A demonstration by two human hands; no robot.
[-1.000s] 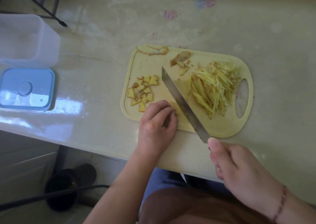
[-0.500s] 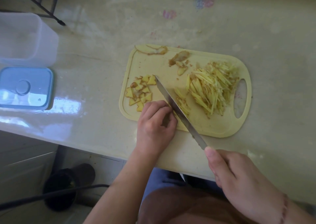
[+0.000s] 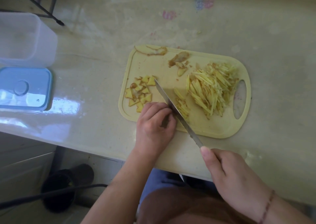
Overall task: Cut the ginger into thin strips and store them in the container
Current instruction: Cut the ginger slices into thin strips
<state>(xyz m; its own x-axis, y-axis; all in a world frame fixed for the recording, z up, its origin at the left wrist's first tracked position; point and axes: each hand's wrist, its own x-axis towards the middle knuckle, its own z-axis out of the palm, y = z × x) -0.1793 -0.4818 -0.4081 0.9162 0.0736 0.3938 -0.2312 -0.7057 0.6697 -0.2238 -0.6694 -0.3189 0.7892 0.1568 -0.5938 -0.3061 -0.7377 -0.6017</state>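
Observation:
A pale yellow cutting board [image 3: 222, 126] lies on the counter. A big pile of thin ginger strips [image 3: 213, 88] sits at its right, with a small fresh bunch of strips [image 3: 182, 106] beside the blade. My left hand [image 3: 156, 124] curls over a ginger piece at the board's front edge; the piece is hidden under the fingers. My right hand [image 3: 229, 177] grips the knife [image 3: 172, 106] by its handle, the blade lying against my left knuckles. The clear container [image 3: 25, 38] stands at the far left.
Ginger slices [image 3: 139, 93] lie left of the blade and peels [image 3: 177, 58] along the board's far edge. The container's blue lid [image 3: 24, 88] lies flat in front of the container. A dark metal rack leg [image 3: 49, 13] stands behind. The counter edge runs under my wrists.
The knife has shifted left across the board to my left knuckles. A small bunch of freshly cut strips now lies right of the blade.

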